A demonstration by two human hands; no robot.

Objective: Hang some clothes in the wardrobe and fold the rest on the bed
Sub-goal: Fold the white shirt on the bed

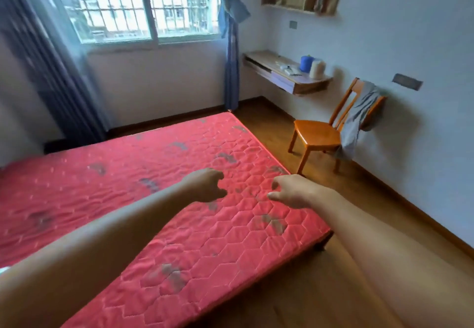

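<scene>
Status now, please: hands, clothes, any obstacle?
Left hand, right hand empty, fingers loosely curled, above bed. Grey garment draped over chair back. Wardrobe not in view.

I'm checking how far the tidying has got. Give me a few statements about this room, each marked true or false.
1. A grey garment hangs over the back of the chair. True.
2. Both hands hold clothes. False: the left hand and right hand hold nothing, above the bed.
3. Folded clothes lie on the bed. False: none show on it.
4. A blue roll and a cream roll stand on the desk. True.
</scene>
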